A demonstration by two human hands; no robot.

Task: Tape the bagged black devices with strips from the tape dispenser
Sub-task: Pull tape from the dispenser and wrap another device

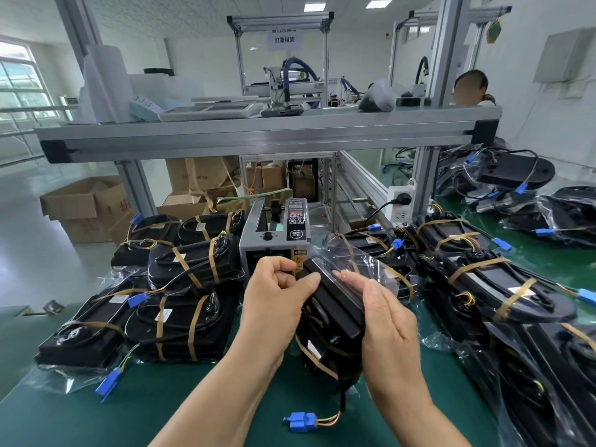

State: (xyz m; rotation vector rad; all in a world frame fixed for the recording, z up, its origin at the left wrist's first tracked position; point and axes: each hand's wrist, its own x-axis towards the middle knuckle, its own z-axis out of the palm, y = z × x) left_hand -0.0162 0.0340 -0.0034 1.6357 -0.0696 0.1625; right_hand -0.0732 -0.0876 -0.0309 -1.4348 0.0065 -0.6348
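Both hands hold one bagged black device (333,312) above the green table (225,401), just in front of the tape dispenser (274,235). The left hand (277,288) has its fingers curled narrow, thumb and forefinger pinching the device's upper corner; whether a tape strip sits between them cannot be told. The right hand (388,324) lies flat along the device's right side, fingers straight and together, pressing the clear bag against it. A blue connector (300,421) hangs from the device on thin coloured wires, over the table. The dispenser is grey with a black panel bearing a round badge (295,234) that reads "BEMI", and a yellow warning label (300,258) by the left fingers, its text too small to read. Taped devices (190,266) are stacked on the left, and more lie in a row on the right (483,285). A sign (283,38) overhead carries Chinese characters, and a cardboard box (200,177) behind shows "40 CM".
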